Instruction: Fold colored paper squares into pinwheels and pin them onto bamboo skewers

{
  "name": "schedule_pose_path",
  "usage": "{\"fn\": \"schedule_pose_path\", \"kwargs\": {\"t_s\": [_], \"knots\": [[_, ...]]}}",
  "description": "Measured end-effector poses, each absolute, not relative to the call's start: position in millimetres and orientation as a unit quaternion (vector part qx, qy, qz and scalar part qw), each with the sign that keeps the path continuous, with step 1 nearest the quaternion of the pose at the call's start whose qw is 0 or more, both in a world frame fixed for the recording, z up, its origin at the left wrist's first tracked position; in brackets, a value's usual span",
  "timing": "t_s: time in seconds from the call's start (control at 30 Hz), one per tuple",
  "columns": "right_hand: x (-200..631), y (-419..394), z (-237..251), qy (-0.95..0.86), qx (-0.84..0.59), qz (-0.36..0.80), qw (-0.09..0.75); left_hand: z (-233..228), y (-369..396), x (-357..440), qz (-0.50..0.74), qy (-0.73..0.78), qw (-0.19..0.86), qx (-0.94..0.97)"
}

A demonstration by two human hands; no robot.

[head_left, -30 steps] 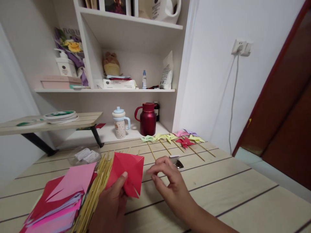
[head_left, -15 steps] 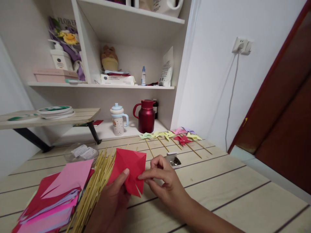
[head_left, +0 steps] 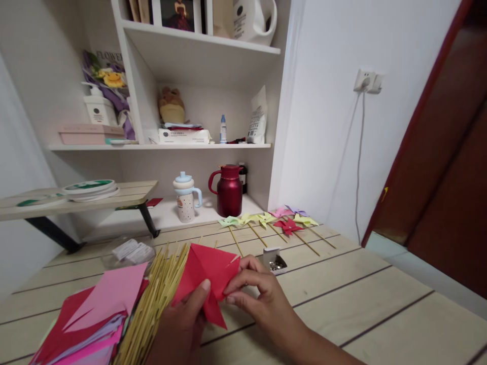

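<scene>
**Red paper square pinched between both hands**

Nearest the camera, the left hand (head_left: 182, 329) props the red paper (head_left: 207, 279) from below, thumb pressed on its face. The right hand (head_left: 258, 294) pinches a cut flap near the centre between thumb and forefinger. The sheet is held just above the wooden table (head_left: 361, 304); it looks light, thin and easily creased or torn at its cuts, so holding it by edges and flap tips suits it best. A second ago the right hand hovered spread beside the sheet; now it grips it. Just left lie bamboo sticks (head_left: 155, 304) and stacked coloured paper (head_left: 95, 314); beyond, a small pin box (head_left: 274, 259), then finished pinwheels (head_left: 274, 222).
</scene>
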State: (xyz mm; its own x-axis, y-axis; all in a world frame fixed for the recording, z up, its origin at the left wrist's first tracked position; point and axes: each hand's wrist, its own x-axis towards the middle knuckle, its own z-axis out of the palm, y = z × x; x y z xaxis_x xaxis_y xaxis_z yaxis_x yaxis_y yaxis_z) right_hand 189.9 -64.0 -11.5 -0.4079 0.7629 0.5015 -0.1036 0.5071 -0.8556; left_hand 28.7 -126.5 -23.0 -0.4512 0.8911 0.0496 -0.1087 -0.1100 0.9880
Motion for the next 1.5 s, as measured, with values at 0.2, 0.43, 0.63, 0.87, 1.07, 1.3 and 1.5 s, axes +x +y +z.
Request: {"fn": "schedule_pose_path", "kwargs": {"t_s": [0.2, 0.43, 0.63, 0.87, 1.07, 1.3, 1.5], "knots": [[188.3, -62.6, -12.5, -0.676, -0.240, 0.488, 0.497, -4.2, -134.6, 17.6, 0.600, 0.593, 0.283, 0.456], [189.4, -66.2, -6.7, -0.665, -0.264, 0.474, 0.513, 27.3, -135.6, 38.3, 0.610, 0.592, 0.337, 0.404], [189.5, -67.9, -4.0, -0.673, -0.287, 0.450, 0.512, 33.8, -137.2, 42.3, 0.617, 0.606, 0.319, 0.387], [188.8, -67.0, -7.1, -0.672, -0.311, 0.429, 0.518, 23.9, -135.8, 36.2, 0.604, 0.628, 0.278, 0.403], [189.6, -67.3, -7.0, -0.690, -0.322, 0.405, 0.507, 20.2, -135.8, 34.1, 0.586, 0.649, 0.268, 0.403], [189.5, -68.3, -8.0, -0.703, -0.318, 0.374, 0.515, 24.8, -133.9, 38.5, 0.576, 0.656, 0.288, 0.393], [189.1, -69.0, -6.8, -0.708, -0.317, 0.361, 0.517, 33.2, -131.5, 44.9, 0.582, 0.668, 0.273, 0.376]]}}
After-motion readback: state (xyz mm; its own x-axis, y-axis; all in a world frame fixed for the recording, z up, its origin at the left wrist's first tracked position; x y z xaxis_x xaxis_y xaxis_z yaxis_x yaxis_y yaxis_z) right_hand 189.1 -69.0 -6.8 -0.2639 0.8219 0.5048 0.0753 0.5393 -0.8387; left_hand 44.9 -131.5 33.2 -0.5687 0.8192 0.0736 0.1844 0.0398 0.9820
